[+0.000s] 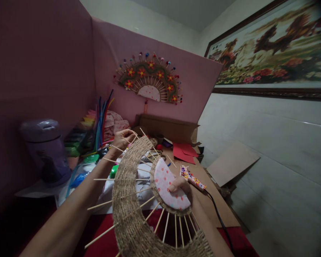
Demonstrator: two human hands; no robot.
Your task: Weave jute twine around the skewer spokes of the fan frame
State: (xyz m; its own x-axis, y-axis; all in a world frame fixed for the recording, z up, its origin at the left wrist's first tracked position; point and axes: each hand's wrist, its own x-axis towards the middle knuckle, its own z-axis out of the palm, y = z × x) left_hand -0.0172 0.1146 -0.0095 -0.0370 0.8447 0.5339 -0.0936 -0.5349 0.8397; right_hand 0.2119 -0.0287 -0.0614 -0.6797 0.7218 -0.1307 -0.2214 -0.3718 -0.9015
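A half-round woven fan [127, 189] of brown twine on thin wooden sticks fills the middle foreground, tilted toward me. Its centre is a half-disc of white fabric [163, 176] with pink-red dots, edged in twine. My right hand [181, 189] grips this half-disc, thumb on top and the other fingers hidden beneath. At the fan's far end, my left hand [125, 138] is closed with its fingertips together beside the stick tips. What sits between those fingers is too small to make out. Bare stick ends stand out past the band's outer edge.
A glue gun [192, 178] with a patterned cover and black cord lies on cardboard at right, near red sheets [186, 152]. A purple tumbler [46, 151] and coloured pipe cleaners [102, 119] stand left. A finished flowered fan [151, 76] hangs on the pink board behind.
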